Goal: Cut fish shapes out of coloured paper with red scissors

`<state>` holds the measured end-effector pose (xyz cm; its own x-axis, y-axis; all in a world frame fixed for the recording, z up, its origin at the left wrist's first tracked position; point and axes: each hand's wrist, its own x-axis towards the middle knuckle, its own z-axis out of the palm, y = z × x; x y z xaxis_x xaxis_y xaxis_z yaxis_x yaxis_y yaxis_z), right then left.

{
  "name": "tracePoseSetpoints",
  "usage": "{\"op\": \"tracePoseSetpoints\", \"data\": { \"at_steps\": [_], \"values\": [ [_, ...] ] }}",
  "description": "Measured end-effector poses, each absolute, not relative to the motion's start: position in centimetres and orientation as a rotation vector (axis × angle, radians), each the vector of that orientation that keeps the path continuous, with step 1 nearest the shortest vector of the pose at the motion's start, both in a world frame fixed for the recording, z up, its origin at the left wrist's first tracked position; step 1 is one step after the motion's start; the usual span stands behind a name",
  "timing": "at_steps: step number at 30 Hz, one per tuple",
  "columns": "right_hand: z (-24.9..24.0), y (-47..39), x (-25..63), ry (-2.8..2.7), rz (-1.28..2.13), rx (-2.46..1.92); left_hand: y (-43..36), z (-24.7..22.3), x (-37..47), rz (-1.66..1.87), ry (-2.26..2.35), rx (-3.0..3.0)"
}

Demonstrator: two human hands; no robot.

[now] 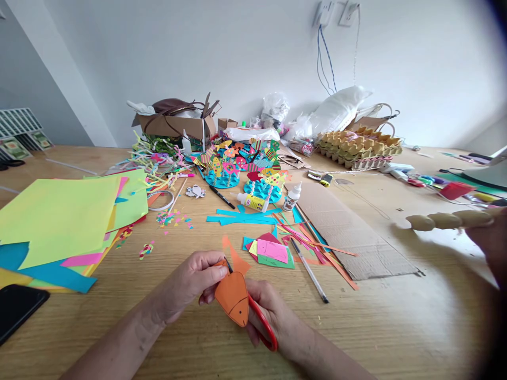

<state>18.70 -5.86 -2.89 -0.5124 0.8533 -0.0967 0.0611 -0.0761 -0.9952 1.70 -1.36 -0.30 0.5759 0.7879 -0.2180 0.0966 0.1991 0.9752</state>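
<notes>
Between thumb and fingers, my left hand [202, 277] pinches the tail end of an orange paper fish [233, 296] with a drawn eye and gill line. My right hand [267, 306] grips the red-handled scissors [264, 326], whose blades are mostly hidden behind the fish; a dark bit of blade shows near my left thumb. An orange paper offcut [236, 258] sticks out just beyond the fish. Further ahead lies a small stack of coloured paper pieces, a pink one [272, 250] with a drawn outline on top. A pen [309, 270] rests to the right of the stack.
Coloured paper sheets [67, 216] and a phone [19, 311] lie at left. Ahead stand finished fish decorations [261, 179], glue bottles [292, 197] and blue strips [241, 217]. At right are a cardboard sheet [348, 232], egg trays [358, 146] and another person's hand [489, 243] holding an egg-carton strip [447, 219].
</notes>
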Motion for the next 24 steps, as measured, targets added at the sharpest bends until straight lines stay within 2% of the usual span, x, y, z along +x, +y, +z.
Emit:
{"op": "tracePoseSetpoints", "data": {
  "at_steps": [7,14,24],
  "values": [
    [-1.9,-5.6,19.0,-1.532,1.701,-1.074,-1.0,-0.1,1.5,0.568,0.868,1.304],
    [-1.6,-4.6,20.4,-1.399,1.419,-1.061,-0.9,-0.1,1.3,0.58,0.797,1.318],
    [-1.0,-4.0,20.0,-1.384,1.409,-1.034,-1.2,-1.2,2.6,0.508,0.832,1.379]
  ]
}}
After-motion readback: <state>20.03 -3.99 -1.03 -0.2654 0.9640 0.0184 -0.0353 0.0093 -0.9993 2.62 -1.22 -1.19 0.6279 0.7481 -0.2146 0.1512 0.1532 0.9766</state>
